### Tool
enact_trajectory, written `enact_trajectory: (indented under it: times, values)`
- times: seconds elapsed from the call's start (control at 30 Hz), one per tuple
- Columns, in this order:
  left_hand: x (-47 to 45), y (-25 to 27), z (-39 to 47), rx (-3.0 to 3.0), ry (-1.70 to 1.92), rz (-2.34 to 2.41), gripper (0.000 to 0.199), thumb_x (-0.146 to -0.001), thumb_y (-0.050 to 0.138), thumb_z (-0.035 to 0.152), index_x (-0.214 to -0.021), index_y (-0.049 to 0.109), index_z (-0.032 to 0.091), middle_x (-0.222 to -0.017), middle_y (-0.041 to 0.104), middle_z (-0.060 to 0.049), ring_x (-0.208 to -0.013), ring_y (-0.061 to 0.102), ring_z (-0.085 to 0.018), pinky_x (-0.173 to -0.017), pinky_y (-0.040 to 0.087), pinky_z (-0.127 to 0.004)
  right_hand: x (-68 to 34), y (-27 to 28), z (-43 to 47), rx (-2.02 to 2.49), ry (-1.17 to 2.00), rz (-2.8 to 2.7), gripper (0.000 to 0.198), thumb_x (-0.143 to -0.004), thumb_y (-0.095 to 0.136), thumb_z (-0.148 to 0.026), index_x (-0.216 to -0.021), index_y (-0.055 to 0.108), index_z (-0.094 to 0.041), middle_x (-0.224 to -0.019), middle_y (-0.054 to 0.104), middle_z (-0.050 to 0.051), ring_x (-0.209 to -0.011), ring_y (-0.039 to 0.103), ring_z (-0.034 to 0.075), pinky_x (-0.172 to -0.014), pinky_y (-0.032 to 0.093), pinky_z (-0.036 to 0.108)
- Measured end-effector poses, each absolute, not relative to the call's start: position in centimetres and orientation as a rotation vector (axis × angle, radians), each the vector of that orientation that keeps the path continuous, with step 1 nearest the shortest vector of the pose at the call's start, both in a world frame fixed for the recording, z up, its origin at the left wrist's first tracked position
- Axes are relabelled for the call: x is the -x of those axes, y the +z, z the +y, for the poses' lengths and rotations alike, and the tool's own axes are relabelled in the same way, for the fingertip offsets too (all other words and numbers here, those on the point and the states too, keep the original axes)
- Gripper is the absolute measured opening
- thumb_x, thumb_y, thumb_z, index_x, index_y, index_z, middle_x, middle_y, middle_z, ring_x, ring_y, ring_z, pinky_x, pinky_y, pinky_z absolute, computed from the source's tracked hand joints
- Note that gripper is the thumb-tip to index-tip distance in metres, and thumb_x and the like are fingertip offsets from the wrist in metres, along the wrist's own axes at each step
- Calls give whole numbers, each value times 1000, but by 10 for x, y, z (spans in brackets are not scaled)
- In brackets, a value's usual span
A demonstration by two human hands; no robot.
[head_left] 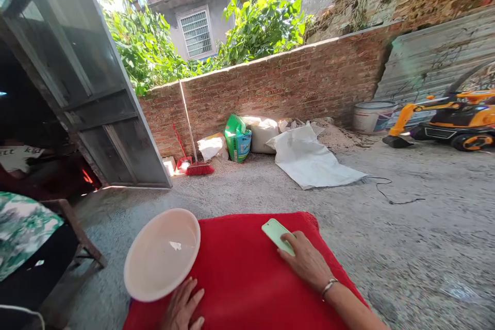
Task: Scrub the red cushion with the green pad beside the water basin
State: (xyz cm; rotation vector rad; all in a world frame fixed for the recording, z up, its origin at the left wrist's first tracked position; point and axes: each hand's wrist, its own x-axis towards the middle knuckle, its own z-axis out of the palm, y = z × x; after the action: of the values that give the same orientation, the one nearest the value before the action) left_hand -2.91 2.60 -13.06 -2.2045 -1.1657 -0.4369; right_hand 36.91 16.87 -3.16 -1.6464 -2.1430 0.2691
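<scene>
A red cloth (235, 268) covers the surface in front of me. On its right side lies a light green phone (275, 232), and my right hand (307, 263) has its fingers closed around the near end. A bracelet (329, 289) circles that wrist. My left hand (183, 307) rests at the near left of the cloth, fingers spread and holding nothing. Just beyond it stands a pale pink basin (154, 263) at the cloth's left edge, with a small bright patch inside. The underside of the phone is hidden.
A person's patterned clothing (23, 232) and a wooden stool (79, 232) are at left, beside a metal door (88, 77). Along the brick wall (309, 72) are a red broom (200, 168), sacks (265, 135) and a white sheet (309, 157). A toy excavator (456, 121) stands right.
</scene>
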Motion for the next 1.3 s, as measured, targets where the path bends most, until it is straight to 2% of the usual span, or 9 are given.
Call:
enact_trajectory:
  times: [0.1, 0.23, 0.5, 0.6, 0.7, 0.87, 0.97, 1.13, 1.3]
  values:
    - [32, -130, 27, 2214, -389, -1130, 51, -80, 60, 40, -130, 54, 28, -122, 65, -3, -111, 60, -18, -90, 52, -23, -344, -40, 163, 1514, 192, -2262, 18, -81, 53, -31, -95, 63, -27, -100, 60, 6, -90, 60, 20, -80, 48, 30]
    - [36, -131, 27, 2212, -316, -1111, 51, -79, 60, 38, -128, 55, 28, -121, 66, -2, -109, 61, -18, -90, 52, -23, -361, -42, 169, 1660, 128, -2243, 20, -82, 52, -32, -96, 64, -26, -100, 60, 7, -88, 60, 20, -80, 48, 32]
    - [31, -126, 21, 2225, -343, -1160, 50, -79, 59, 36, -128, 55, 29, -122, 66, -2, -110, 62, -18, -90, 52, -24, -457, -29, 183, 2175, 351, -1671, 46, -87, 40, -49, -111, 64, -18, -94, 62, 16, -85, 64, 29, -76, 50, 42]
    - [29, -124, 19, 2223, -412, -1163, 48, -81, 58, 35, -128, 55, 28, -122, 65, -2, -112, 60, -18, -91, 52, -24, -450, -30, 187, 2105, 332, -1629, 44, -83, 45, -45, -110, 64, -15, -93, 62, 16, -92, 62, 30, -81, 49, 42]
    - [32, -124, 17, 2243, -386, -1163, 49, -82, 58, 36, -130, 54, 27, -124, 63, -3, -115, 58, -18, -93, 51, -24, -413, -37, 190, 1964, 338, -1725, 38, -77, 53, -37, -107, 65, -17, -100, 62, 12, -103, 58, 26, -90, 46, 36]
    - [39, -124, 13, 2260, -295, -1171, 51, -82, 59, 38, -132, 52, 26, -127, 61, -3, -117, 56, -18, -93, 51, -25, -350, -45, 183, 1641, 404, -2018, 36, -75, 55, -29, -108, 65, -18, -105, 58, 10, -98, 58, 21, -91, 45, 32]
    - [41, -123, 12, 2255, -277, -1172, 51, -82, 58, 37, -132, 52, 26, -127, 61, -3, -117, 57, -18, -93, 52, -25, -343, -41, 179, 1658, 403, -2098, 32, -77, 53, -27, -105, 66, -19, -106, 58, 10, -98, 57, 23, -89, 46, 33]
    - [37, -118, 12, 2252, -307, -1167, 51, -82, 58, 34, -131, 53, 25, -125, 62, -4, -116, 58, -18, -93, 51, -25, -389, -27, 186, 1942, 345, -1965, 34, -81, 51, -35, -110, 65, -22, -107, 59, 11, -99, 59, 26, -86, 47, 38]
    - [28, -110, 12, 2227, -383, -1163, 44, -85, 52, 33, -128, 55, 25, -122, 64, -4, -114, 58, -17, -91, 52, -24, -444, -23, 193, 2200, 385, -1596, 46, -84, 45, -49, -115, 63, -19, -111, 58, 17, -99, 60, 29, -83, 47, 39]
